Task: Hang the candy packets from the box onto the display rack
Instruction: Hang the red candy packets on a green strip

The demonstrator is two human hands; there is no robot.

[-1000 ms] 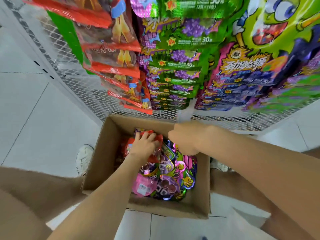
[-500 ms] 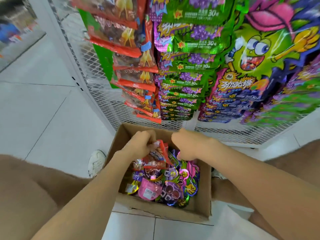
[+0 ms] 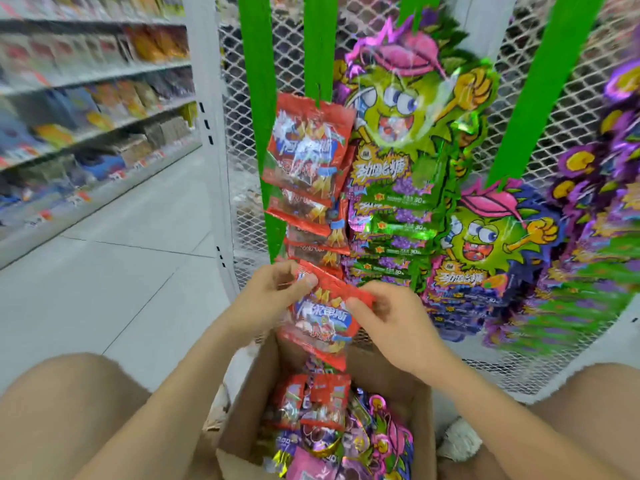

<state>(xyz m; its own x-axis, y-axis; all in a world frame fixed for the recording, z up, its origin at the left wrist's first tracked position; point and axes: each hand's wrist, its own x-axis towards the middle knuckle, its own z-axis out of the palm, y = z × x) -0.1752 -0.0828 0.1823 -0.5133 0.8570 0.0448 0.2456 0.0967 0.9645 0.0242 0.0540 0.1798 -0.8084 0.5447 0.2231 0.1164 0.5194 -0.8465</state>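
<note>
Both hands hold a red candy packet (image 3: 323,318) by its top corners, above the cardboard box (image 3: 242,403). My left hand (image 3: 273,292) pinches the top left corner and my right hand (image 3: 388,320) the top right. The packet's top edge sits just under the lowest of several red packets (image 3: 308,161) hanging on a green strip (image 3: 254,81) of the white mesh display rack (image 3: 568,109). More red, purple and pink packets (image 3: 332,427) lie in the box. Green and purple packets (image 3: 408,188) hang to the right.
Store shelves (image 3: 90,109) full of goods line the left side of a pale tiled aisle (image 3: 114,271). A white rack post (image 3: 207,133) stands left of the mesh. My bare knees frame the box, with a white shoe (image 3: 457,441) at its right.
My left hand lifted a red packet out of the box and up to the rack. My right hand left the box rim and took the packet's other corner. The view tilted upward.
</note>
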